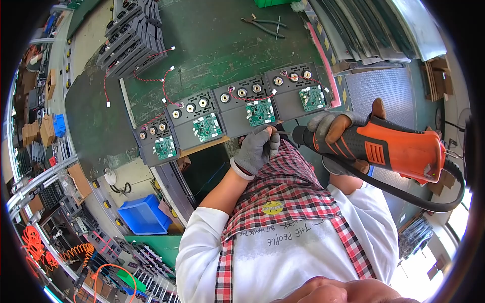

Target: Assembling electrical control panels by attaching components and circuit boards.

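Note:
My right hand [334, 132], in a grey glove with brown fingertips, is wrapped round an orange and black electric screwdriver [386, 147]. The tool lies sideways, its thin bit pointing left. At the tip of that bit my gloved left hand [254, 152] is closed in a pinch; whatever sits between the fingers is too small to make out. Just beyond both hands, several dark grey plastic housings [235, 121] stand in a row along the bench edge. Each bears a green circuit board [260, 112], round metal terminals [242, 93] and a red-and-white twisted wire [250, 97].
Stacked grey housings [135, 38] with loose wires stand at the far left of the green bench [212, 40]. Pliers [267, 26] lie toward the back. A blue bin [145, 216] is at lower left. The screwdriver's black cable [404, 196] loops at right.

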`<move>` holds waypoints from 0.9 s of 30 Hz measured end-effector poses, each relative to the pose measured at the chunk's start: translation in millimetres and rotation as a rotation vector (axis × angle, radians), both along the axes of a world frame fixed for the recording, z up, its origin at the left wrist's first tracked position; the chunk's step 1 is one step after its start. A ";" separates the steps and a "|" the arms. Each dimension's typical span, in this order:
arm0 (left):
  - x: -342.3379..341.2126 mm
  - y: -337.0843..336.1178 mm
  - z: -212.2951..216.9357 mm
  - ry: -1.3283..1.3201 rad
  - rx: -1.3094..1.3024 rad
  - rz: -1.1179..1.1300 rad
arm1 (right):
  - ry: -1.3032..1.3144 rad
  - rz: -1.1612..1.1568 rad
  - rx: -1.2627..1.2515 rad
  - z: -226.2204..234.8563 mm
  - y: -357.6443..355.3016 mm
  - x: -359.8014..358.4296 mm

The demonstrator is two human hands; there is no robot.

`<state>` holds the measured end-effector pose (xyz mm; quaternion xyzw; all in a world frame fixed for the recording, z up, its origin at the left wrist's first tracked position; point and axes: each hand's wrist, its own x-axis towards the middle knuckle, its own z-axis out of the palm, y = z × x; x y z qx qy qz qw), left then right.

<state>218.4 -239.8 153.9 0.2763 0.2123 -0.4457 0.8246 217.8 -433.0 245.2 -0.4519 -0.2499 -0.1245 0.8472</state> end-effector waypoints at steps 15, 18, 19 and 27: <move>18.8 7.0 -3.3 -0.620 0.594 -0.242 | 0.211 -0.179 -0.048 -3.7 11.5 8.6; 45.5 6.8 -17.4 -1.676 1.142 -0.101 | 0.165 -0.188 -0.099 -21.3 6.9 12.6; 54.3 3.6 -12.5 -1.850 1.301 -0.426 | 0.094 -0.347 0.042 -19.3 18.0 14.6; 53.5 -14.9 -27.2 -2.165 1.528 -1.079 | 0.156 -0.310 -0.208 -59.9 14.0 13.0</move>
